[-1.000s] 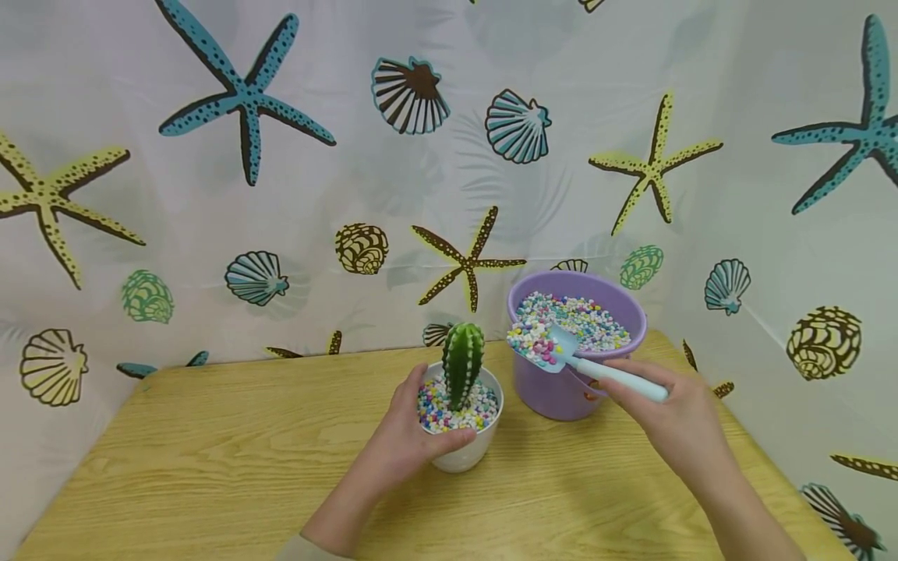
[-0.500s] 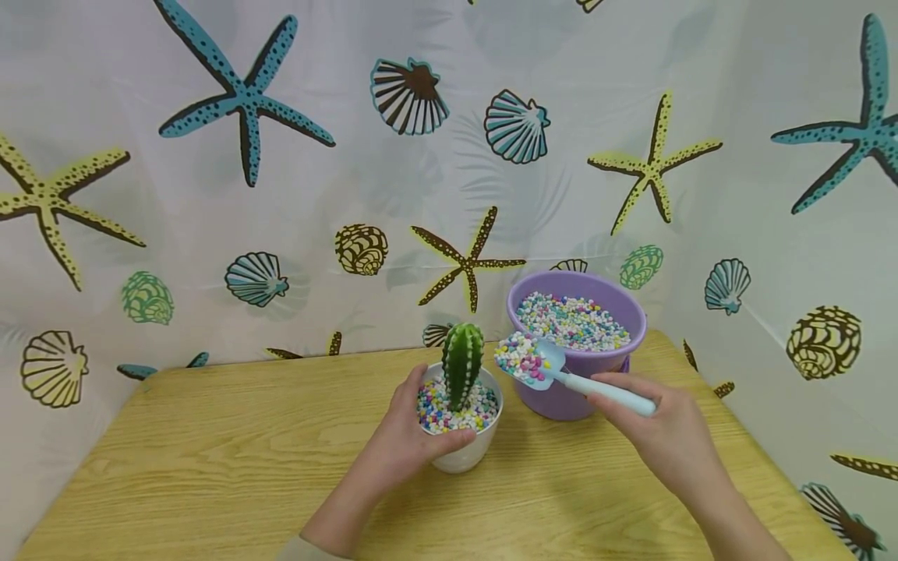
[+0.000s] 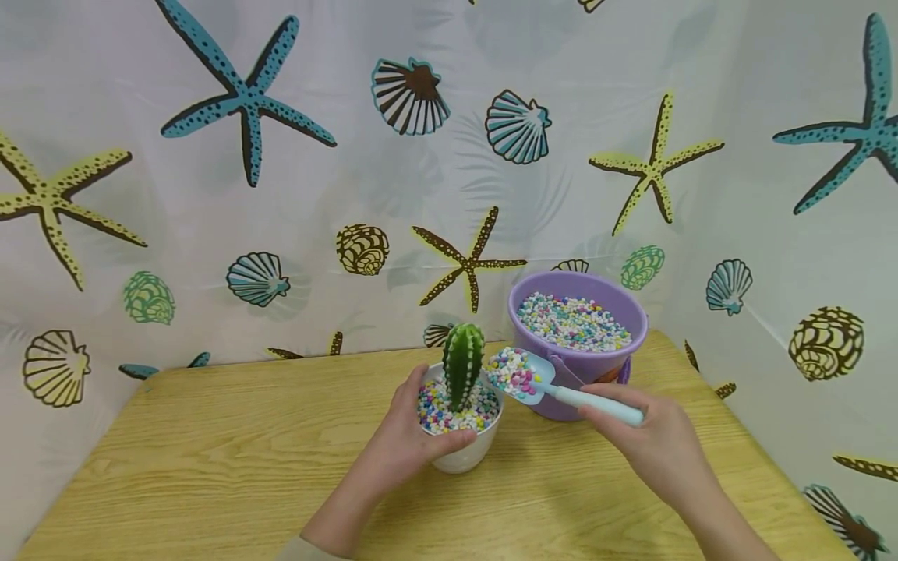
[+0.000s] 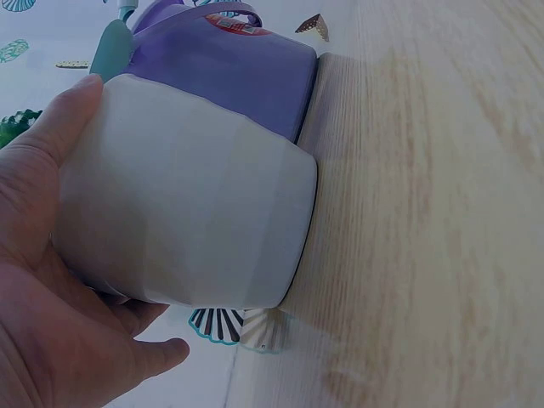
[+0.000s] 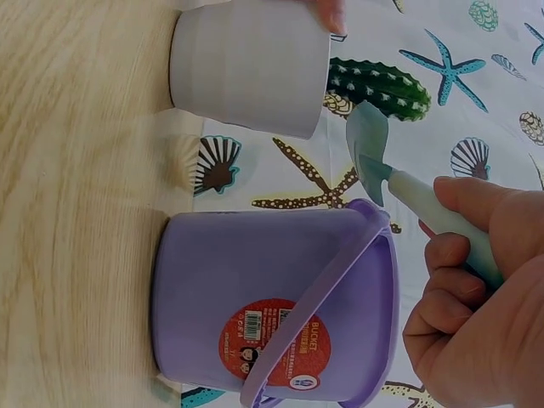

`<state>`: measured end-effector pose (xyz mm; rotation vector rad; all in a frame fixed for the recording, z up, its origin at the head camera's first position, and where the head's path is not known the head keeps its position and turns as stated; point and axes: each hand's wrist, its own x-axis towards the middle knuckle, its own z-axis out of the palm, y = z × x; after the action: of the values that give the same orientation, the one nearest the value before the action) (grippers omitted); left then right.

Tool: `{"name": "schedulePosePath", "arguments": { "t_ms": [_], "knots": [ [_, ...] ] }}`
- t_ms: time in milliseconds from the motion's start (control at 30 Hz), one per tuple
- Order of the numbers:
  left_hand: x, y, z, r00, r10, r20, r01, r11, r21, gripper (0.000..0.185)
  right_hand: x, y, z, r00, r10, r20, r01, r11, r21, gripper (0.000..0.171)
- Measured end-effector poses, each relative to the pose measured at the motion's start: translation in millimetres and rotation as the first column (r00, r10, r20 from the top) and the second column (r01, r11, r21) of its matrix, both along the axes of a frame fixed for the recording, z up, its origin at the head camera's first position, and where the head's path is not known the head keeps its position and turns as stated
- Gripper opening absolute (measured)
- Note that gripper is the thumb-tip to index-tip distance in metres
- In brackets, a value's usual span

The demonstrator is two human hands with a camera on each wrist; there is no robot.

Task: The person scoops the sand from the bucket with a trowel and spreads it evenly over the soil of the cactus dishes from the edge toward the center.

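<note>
A white pot (image 3: 465, 454) (image 4: 187, 221) (image 5: 251, 66) stands mid-table, holding a green cactus (image 3: 463, 361) (image 5: 378, 87) set in coloured pebbles (image 3: 438, 411). My left hand (image 3: 407, 438) (image 4: 38, 280) grips the pot's near side, thumb on its rim. My right hand (image 3: 648, 444) (image 5: 476, 289) holds the handle of a light blue scoop (image 3: 554, 386) (image 5: 374, 157). The scoop's blade, heaped with coloured pebbles (image 3: 514, 370), hovers at the pot's right rim, beside the cactus. A purple bucket (image 3: 578, 343) (image 5: 272, 306) full of the same pebbles stands behind the scoop.
The wooden table (image 3: 210, 460) stretches left and forward of the pot. A curtain printed with starfish and shells (image 3: 281, 156) hangs close behind and to the right. The bucket nearly touches the pot's right side.
My right hand has carried the loaded scoop left and down, from over the bucket's rim to the pot's right edge. The left hand and pot have stayed put.
</note>
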<state>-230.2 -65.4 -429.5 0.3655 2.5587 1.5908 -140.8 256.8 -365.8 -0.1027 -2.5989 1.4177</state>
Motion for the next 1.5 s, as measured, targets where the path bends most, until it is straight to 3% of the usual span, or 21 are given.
{"name": "schedulePosePath", "arguments": {
  "t_ms": [300,767,1200,1500],
  "knots": [
    [0.2,0.3,0.0,1.000,-0.001,-0.009,0.001,1.000,-0.015,0.130,-3.2,-5.9,-6.8,1.000,0.024,0.006,-0.024,1.000,0.020,0.035],
    [0.9,0.0,-0.6,1.000,-0.001,-0.011,0.001,1.000,0.002,0.129,-6.5,-14.4,-11.9,0.994,0.060,-0.093,-0.047,0.990,0.136,0.023],
    [1.5,-0.3,0.4,1.000,0.003,0.006,-0.003,1.000,-0.022,0.130,-6.6,-17.1,-12.7,0.969,0.098,-0.227,-0.024,0.952,0.306,0.020],
    [1.0,-1.6,-0.1,1.000,0.008,0.003,-0.008,1.000,-0.028,0.131,-7.3,-18.4,-10.9,0.957,0.114,-0.266,-0.012,0.935,0.355,0.020]
  ]
}}
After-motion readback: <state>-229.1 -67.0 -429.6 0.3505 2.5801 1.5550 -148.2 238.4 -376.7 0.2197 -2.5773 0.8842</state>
